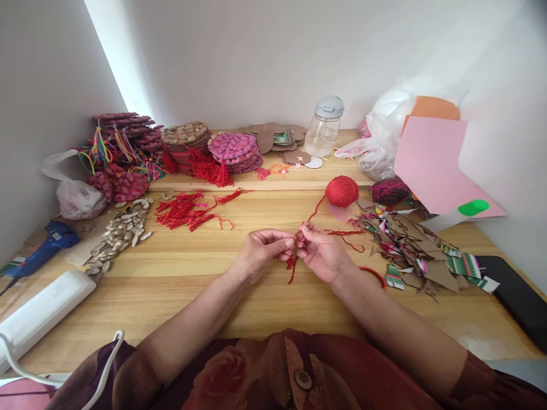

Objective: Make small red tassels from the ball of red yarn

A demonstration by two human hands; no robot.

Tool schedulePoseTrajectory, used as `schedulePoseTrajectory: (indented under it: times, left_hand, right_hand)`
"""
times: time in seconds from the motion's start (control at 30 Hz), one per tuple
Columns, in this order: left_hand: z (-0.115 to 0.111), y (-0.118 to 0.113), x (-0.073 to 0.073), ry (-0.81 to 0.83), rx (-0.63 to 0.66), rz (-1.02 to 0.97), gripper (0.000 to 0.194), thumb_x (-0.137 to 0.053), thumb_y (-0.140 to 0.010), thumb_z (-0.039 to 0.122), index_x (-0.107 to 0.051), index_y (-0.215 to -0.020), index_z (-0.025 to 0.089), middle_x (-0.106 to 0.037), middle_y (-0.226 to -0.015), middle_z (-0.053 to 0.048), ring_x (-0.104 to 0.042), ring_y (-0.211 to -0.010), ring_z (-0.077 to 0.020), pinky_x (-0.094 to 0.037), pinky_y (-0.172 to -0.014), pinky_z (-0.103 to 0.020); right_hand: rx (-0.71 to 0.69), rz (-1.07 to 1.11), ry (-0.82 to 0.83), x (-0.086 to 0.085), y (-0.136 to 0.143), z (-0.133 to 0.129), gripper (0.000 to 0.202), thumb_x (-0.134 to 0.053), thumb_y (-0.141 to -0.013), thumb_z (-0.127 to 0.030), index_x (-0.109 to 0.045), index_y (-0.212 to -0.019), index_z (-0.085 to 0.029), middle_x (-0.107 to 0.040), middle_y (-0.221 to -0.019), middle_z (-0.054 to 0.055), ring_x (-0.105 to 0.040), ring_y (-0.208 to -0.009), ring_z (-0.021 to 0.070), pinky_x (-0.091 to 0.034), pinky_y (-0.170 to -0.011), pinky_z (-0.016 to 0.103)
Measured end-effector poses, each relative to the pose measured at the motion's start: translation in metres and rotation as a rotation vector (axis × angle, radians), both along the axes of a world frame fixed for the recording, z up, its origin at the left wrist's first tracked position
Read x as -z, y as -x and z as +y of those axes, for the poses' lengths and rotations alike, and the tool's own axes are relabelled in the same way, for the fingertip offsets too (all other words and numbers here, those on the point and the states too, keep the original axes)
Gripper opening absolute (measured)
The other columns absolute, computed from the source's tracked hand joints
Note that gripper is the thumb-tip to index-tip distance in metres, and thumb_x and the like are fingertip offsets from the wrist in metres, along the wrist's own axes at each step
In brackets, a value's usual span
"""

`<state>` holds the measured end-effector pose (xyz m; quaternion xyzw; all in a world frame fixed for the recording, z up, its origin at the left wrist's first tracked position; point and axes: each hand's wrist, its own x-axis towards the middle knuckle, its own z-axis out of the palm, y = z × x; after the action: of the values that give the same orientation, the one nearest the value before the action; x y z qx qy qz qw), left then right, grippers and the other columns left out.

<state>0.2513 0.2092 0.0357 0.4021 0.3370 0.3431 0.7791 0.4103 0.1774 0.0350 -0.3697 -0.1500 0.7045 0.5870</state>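
Note:
Thumb and fingers of my left hand (pixel 270 249) pinch red yarn (pixel 291 273) above the middle of the table. Right beside it, my right hand (pixel 319 249) is closed on the same yarn. One strand climbs from my fingertips to a red yarn ball (pixel 342 191) at the back. Loose red ends hang below, between the two hands. Part of the yarn is hidden by my fingers. To the left lies a pile of red tassels (pixel 183 210). A short piece of red yarn (pixel 348 233) rests right of my right hand.
Pumpkin-like seeds (pixel 122 233), a blue glue gun (pixel 53 242) and a white power strip (pixel 53 310) lie left. Cardboard scraps (pixel 427 250) and a black phone (pixel 513 296) are right. Along the back stand decorated discs (pixel 235 151), a lidded jar (pixel 323 128) and plastic bags (pixel 384 131).

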Motion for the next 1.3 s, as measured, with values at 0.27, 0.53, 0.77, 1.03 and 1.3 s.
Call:
schedulePoseTrajectory:
  times: [0.27,0.53,0.77,1.03,1.3]
  left_hand:
    - [-0.009,-0.004,-0.001,-0.594,-0.169,0.420,0.020,-0.075,-0.073,0.029,-0.076,-0.091,0.020,-0.074,-0.089,-0.008,-0.067,-0.080,-0.0201,-0.051,-0.076,-0.030]
    - [-0.012,0.001,0.001,-1.077,-0.171,0.675,0.016,-0.057,-0.084,0.016,-0.072,-0.087,0.022,-0.070,-0.085,-0.007,-0.061,-0.081,-0.0200,-0.044,-0.079,-0.031]
    - [-0.009,0.002,-0.008,-0.863,-0.205,0.529,0.006,-0.064,-0.082,0.021,-0.067,-0.076,0.020,-0.068,-0.076,-0.004,-0.060,-0.071,-0.0154,-0.046,-0.071,-0.028]
    - [0.006,0.003,-0.006,-0.095,-0.167,-0.061,0.027,-0.083,-0.062,0.019,-0.057,-0.067,0.013,-0.069,-0.071,-0.003,-0.064,-0.062,-0.0120,-0.051,-0.061,-0.024]
    - [0.004,0.003,-0.011,0.033,-0.165,-0.143,0.033,-0.083,-0.055,0.012,-0.052,-0.063,0.013,-0.068,-0.073,-0.001,-0.067,-0.058,-0.0122,-0.051,-0.053,-0.020]
  right_hand:
    - [0.123,-0.130,0.021,-0.003,0.010,-0.003,0.025,-0.084,-0.060,-0.025,-0.064,-0.074,-0.019,-0.059,-0.067,-0.005,-0.049,-0.055,0.0072,-0.033,-0.047,0.021]
    - [0.151,-0.255,-0.074,-0.007,0.020,-0.011,0.024,-0.083,-0.064,-0.030,-0.064,-0.074,-0.020,-0.058,-0.071,-0.004,-0.049,-0.060,0.0080,-0.031,-0.048,0.021]
    - [0.086,-0.198,-0.090,-0.016,0.013,-0.012,0.021,-0.081,-0.068,-0.029,-0.064,-0.076,-0.020,-0.059,-0.072,-0.003,-0.049,-0.061,0.0087,-0.033,-0.050,0.021]
    - [-0.093,-0.126,-0.078,-0.022,0.008,-0.013,0.018,-0.077,-0.070,-0.027,-0.061,-0.073,-0.019,-0.056,-0.064,-0.002,-0.047,-0.057,0.0095,-0.032,-0.050,0.022]
    - [-0.196,-0.269,-0.279,-0.020,0.003,-0.013,0.027,-0.066,-0.081,-0.039,-0.062,-0.065,-0.017,-0.056,-0.063,0.001,-0.047,-0.057,0.0116,-0.034,-0.053,0.026]
